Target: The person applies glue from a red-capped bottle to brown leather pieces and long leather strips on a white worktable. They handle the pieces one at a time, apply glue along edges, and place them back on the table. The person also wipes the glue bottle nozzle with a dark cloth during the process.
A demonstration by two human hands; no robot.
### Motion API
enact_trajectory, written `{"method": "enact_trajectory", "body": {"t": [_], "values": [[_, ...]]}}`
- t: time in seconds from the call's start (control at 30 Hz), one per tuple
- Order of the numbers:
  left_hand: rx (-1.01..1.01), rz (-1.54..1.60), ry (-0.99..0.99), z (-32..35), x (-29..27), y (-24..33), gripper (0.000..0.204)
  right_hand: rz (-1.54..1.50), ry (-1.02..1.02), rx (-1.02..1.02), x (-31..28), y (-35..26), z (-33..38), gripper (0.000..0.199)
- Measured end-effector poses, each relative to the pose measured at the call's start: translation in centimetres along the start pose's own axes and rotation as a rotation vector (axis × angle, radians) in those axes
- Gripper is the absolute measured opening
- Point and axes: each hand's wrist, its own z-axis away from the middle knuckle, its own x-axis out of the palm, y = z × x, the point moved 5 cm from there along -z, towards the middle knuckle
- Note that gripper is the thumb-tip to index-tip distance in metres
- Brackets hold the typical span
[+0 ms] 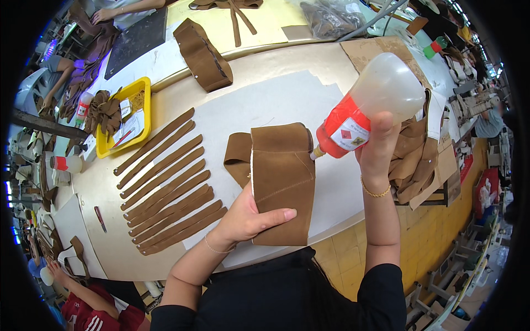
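Observation:
My left hand grips a brown stitched panel of suede-like material from its lower left, thumb flat on top and the other fingers hidden beneath. A looped end of the same brown material sticks out past its left side. In my right hand is a translucent squeeze bottle with a red band and a label. It is tilted neck-down, and its narrow nozzle meets the panel's right edge or lies just beside it. Whether any liquid comes out is too small to see. Several brown strips lie in a row to the left.
A yellow tray with brown scraps stands far left. Nearer lies a small red-handled tool. Another brown piece rests at the back, and brown pieces pile up on the right. A co-worker in red sits lower left.

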Motion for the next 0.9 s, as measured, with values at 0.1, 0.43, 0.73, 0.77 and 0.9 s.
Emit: {"method": "enact_trajectory", "body": {"t": [0.1, 0.43, 0.73, 0.77, 0.9], "values": [[0.005, 0.009, -0.001, 0.0, 0.1, 0.1, 0.064, 0.014, -0.006, 0.009, -0.5, 0.4, 0.0, 0.060], [-0.003, 0.003, -0.009, 0.0, 0.0, 0.1, 0.064, 0.106, -0.073, 0.017, -0.8, 0.9, 0.4, 0.070], [0.002, -0.005, 0.012, 0.0, -0.1, 0.3, 0.063, 0.107, -0.041, -0.010, -0.5, 0.3, 1.0, 0.071], [0.004, 0.001, 0.015, 0.0, -0.2, 0.3, 0.063, 0.100, -0.039, 0.004, -0.5, 0.3, 1.2, 0.072], [0.019, 0.009, 0.001, -0.2, -0.1, 0.5, 0.064, 0.073, -0.009, 0.066, -0.8, 0.5, 2.0, 0.078]]}}
